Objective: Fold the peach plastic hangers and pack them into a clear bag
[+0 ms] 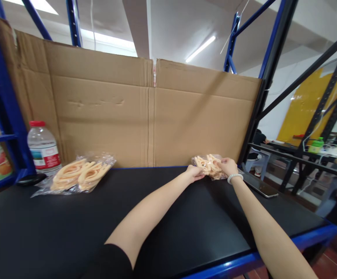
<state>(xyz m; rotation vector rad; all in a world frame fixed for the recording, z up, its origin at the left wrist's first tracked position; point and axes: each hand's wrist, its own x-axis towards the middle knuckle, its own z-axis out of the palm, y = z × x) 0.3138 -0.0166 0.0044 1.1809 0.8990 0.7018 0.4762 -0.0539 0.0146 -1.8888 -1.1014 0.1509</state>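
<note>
Both my arms reach across a black table top (69,232) to its far right corner. There my left hand (194,173) and my right hand (228,166) grip a small clear bag of peach-coloured plastic pieces (209,164) from either side, close to the cardboard wall. A white bead bracelet sits on my right wrist. A second, fuller clear bag of the same peach pieces (79,175) lies at the far left of the table, well away from both hands.
A tall cardboard wall (145,112) closes the back of the table. A water bottle with a red cap (43,148) stands far left beside a blue rack post (2,100). A flat phone or tablet (260,188) lies at the right edge.
</note>
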